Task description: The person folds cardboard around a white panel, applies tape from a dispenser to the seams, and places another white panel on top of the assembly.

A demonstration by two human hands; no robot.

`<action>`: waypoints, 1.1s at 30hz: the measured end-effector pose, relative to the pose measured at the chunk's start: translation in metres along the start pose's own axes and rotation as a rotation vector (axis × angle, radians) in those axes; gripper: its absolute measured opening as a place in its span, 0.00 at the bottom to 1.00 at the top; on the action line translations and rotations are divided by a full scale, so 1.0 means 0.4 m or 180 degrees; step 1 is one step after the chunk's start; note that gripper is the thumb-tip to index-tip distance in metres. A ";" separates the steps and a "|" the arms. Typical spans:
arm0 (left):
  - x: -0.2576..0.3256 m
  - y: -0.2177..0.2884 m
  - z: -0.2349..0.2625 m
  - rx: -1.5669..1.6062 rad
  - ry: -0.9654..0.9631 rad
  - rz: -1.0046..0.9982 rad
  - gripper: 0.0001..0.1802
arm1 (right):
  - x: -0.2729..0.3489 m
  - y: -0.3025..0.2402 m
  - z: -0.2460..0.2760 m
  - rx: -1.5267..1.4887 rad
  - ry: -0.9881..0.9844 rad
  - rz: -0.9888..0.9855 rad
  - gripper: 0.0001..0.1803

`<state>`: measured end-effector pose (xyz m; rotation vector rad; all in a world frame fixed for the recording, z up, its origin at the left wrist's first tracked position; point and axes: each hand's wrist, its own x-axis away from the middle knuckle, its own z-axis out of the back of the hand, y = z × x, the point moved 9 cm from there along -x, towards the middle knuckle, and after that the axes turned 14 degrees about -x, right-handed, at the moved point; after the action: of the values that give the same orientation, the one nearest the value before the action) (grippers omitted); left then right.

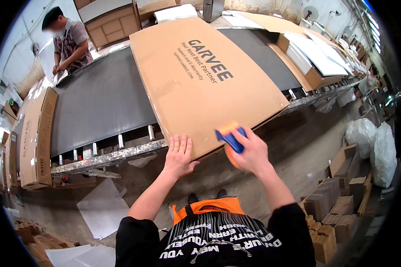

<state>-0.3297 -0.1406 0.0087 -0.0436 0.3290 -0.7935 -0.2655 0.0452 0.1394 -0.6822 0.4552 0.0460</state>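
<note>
1. Right hand [253, 153] is closed around a blue and orange tape dispenser [231, 135], held at the near edge of the carton [205, 75], close to its near right part.
2. Left hand [179, 155] lies flat, fingers spread, palm down on the carton's near edge; it grips nothing.
3. Carton: large, flat, brown, lying on the dark conveyor belt [98, 107], with its near edge overhanging the roller rail [116, 155] toward the person.
4. Key relation: the carton's long axis runs away from the person, up and slightly left in the view. The dispenser sits at the near end of that axis, so the whole carton lies ahead of the right hand.
5. Both hands touch the same near edge, left hand to the left of the dispenser, a short gap between them. The right hand is nearer the carton's right corner.
6. Another person [69, 42] stands at the far left side of the belt, well apart.
</note>
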 end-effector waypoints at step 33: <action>0.038 0.004 0.021 -0.0113 0.0247 0.0271 0.43 | 0.328 0.990 0.284 -0.4157 0.1205 -0.2964 0.34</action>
<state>-0.3162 -0.1509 0.0122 -0.0320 0.4159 -0.7060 -0.1771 0.4102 -0.0751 -2.1584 0.3903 -0.7388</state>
